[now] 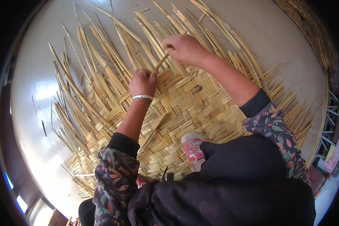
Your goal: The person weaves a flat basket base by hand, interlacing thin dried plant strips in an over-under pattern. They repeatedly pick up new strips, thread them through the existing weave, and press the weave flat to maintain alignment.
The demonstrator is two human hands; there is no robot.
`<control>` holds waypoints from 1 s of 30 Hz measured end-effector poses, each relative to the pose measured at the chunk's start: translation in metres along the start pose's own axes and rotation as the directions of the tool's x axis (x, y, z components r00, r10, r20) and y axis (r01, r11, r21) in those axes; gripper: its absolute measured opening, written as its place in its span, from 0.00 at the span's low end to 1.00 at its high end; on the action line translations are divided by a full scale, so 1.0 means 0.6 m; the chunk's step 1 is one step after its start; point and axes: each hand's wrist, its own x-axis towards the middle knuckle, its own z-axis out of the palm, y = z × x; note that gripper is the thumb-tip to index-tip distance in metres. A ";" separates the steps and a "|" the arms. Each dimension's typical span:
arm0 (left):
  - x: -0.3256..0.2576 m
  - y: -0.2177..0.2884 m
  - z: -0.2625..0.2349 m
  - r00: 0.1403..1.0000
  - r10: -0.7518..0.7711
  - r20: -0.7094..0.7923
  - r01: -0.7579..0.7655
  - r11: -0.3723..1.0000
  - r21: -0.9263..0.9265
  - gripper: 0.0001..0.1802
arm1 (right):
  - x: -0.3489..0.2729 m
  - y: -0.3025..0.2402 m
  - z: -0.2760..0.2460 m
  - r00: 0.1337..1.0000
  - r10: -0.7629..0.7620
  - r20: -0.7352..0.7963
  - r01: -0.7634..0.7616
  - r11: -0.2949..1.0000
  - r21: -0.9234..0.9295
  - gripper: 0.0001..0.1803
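A large woven reed mat (pixel 199 100) lies on the floor under me, its flat strips crossing in a diagonal pattern. Long unwoven strip ends (pixel 98 62) fan out from its far and left edges. My left hand (pixel 143 83), with a white band at the wrist, is closed over the mat's far part. Farther off and to the right, my right hand (pixel 186 49) is closed too, fingers curled. One narrow reed strip (pixel 161 62) runs slantwise between the hands, an end in each grip. The fingertips of both hands are partly hidden.
My foot in a pink shoe (pixel 194 148) rests on the mat. Pale smooth floor (pixel 273 41) surrounds it. A brown bundle of stalks (pixel 309 28) lies at the far right. Metal bars (pixel 329 120) and a pink cloth (pixel 333 158) are at the right rim.
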 end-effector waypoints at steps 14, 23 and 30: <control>-0.008 0.041 -0.035 0.993 -0.049 -0.111 0.053 0.998 0.037 0.15 | 0.049 0.077 0.072 0.978 0.199 0.068 -0.204 0.977 0.061 0.04; -0.007 0.040 -0.039 0.996 -0.043 -0.083 0.047 0.998 0.044 0.15 | 0.038 0.050 0.062 0.953 0.288 0.092 -0.287 0.958 -0.027 0.05; -0.005 0.037 -0.043 0.997 -0.038 -0.073 0.044 0.996 0.076 0.15 | 0.030 0.013 0.030 0.930 0.341 0.135 -0.334 0.940 -0.071 0.11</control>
